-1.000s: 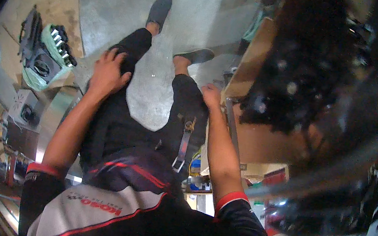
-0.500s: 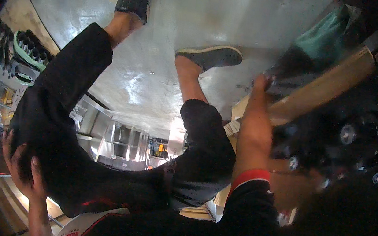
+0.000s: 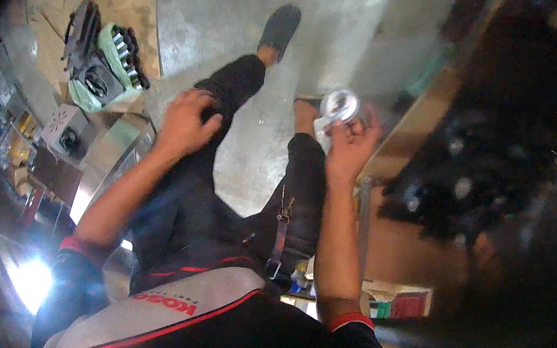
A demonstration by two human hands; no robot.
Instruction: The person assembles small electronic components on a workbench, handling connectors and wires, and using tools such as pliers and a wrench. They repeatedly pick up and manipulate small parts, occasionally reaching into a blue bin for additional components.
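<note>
Shiny round piece up in my right hand

Shiny round metal piece [image 3: 340,104], blurred, maybe a can end or a cap: it sits at the fingertips of my right hand [image 3: 350,144], pinched lightly, above my right foot. My left hand [image 3: 186,121] lies released on my left thigh [image 3: 222,97], holding nothing. With so shallow a pinch it could slip and roll off across the grey floor [image 3: 229,8]. To my right the bench [image 3: 412,131] edge crowds close; the floor ahead offers room, with a green tool tray [image 3: 108,62] well off to the left.
</note>
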